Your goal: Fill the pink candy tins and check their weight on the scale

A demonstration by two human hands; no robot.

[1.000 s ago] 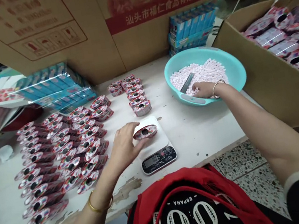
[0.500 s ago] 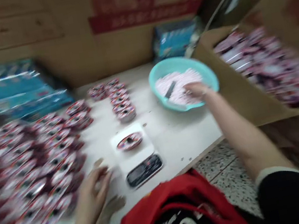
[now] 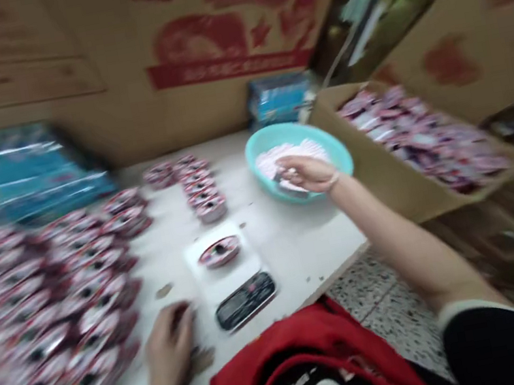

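My right hand is inside the turquoise bowl, over a heap of small pale pink pieces. Its fingers are closed around a dark grey flat strip, mostly hidden by the hand. My left hand rests on the white table left of the scale, fingers loosely bent, thumb apart, nothing visible in them. A white digital scale with a black display panel lies between the hands. On its plate sits one pink oval pack with a dark spot in the middle.
Rows of similar oval packs fill the table's left side; a short row stands behind the scale. Blue plastic-wrapped packages and another blue pack line the back. On the right, an open carton holds many pink packs.
My right hand has shifted left within the bowl, onto the dark strip that lay uncovered before. My left hand's fingers have curled in more. The camera view has shifted slightly.
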